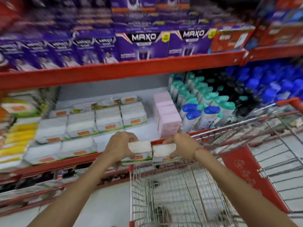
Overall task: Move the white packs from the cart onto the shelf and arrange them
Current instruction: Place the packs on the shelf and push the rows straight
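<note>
Head view: two white packs are held side by side above the wire cart's [180, 194] front rim, just short of the red shelf [114, 69] edge. The left hand [118, 148] pinches one pack [139, 149]; the right hand [182, 146] pinches the other [164, 150], each grip closed on an outer end. At ten o'clock, stocked white packs [82, 123] fill the shelf. Held only by their ends, either could slip into the cart, or nudge the pink boxes [168, 118] at one o'clock.

the white packs [140, 149] under my fingers [126, 155] look like glossy plastic wrap. the cart [185, 194] is shiny bare metal wire, the shelf [114, 69] edge smooth red-painted metal, the purple boxes [141, 46] glossy card.
</note>
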